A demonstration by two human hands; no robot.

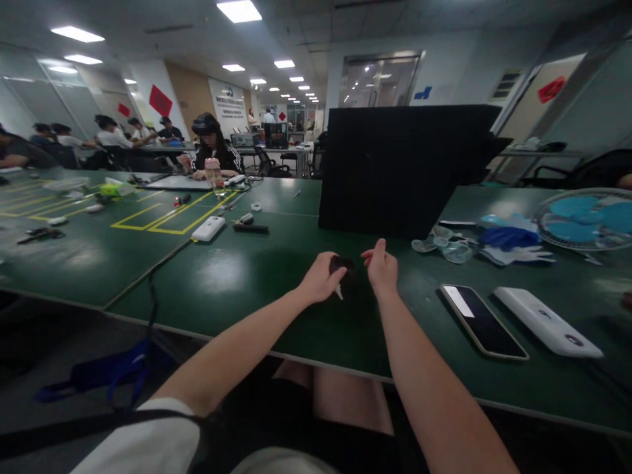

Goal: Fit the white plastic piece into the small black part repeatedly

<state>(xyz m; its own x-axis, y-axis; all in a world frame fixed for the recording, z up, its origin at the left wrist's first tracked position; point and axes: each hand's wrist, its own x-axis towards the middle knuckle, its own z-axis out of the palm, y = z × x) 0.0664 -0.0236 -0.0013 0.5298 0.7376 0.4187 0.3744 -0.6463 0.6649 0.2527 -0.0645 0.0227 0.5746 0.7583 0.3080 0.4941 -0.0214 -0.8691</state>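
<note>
My left hand [320,278] is closed on a small dark key case [340,264], held just above the green table [237,289]. A silvery key [339,291] hangs below it, under my thumb. My right hand [382,268] is a short way to the right of the case, with its thumb raised and its fingers loosely bent toward the left. Nothing shows between those fingers, and a gap separates them from the key case.
Ahead stands a large black panel [385,171]. To the right lie a phone [481,321], a white power bank [546,321], gloves [513,243] and a fan [585,219]. Leftward are another white device [208,228] and a black bar [251,228]. A person [212,148] sits across the table.
</note>
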